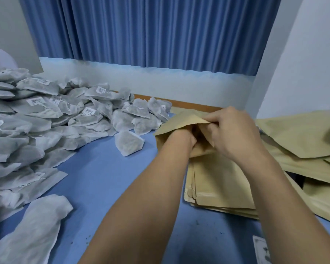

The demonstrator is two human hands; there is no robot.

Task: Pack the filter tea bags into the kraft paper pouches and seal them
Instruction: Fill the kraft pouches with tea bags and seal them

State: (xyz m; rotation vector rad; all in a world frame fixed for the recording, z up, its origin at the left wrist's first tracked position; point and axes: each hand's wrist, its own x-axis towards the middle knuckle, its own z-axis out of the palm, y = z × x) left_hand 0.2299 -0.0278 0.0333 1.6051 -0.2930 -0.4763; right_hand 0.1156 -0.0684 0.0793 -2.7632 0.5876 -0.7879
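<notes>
A kraft paper pouch (179, 121) is held up over the blue table (107, 178), its mouth spread wide. My left hand (185, 139) is pushed into that mouth; its fingers are hidden inside, so what they hold cannot be seen. My right hand (234, 132) pinches the pouch's rim and holds it apart. A big heap of white filter tea bags (46, 115) with small barcode tags fills the left side. One loose tea bag (129, 142) lies just left of the pouch.
A stack of flat kraft pouches (217, 187) lies under my right forearm. More kraft pouches (303, 141) are piled at the right edge. A blue curtain (151, 31) and a white wall close off the back. A printed paper (261, 250) lies at the bottom right.
</notes>
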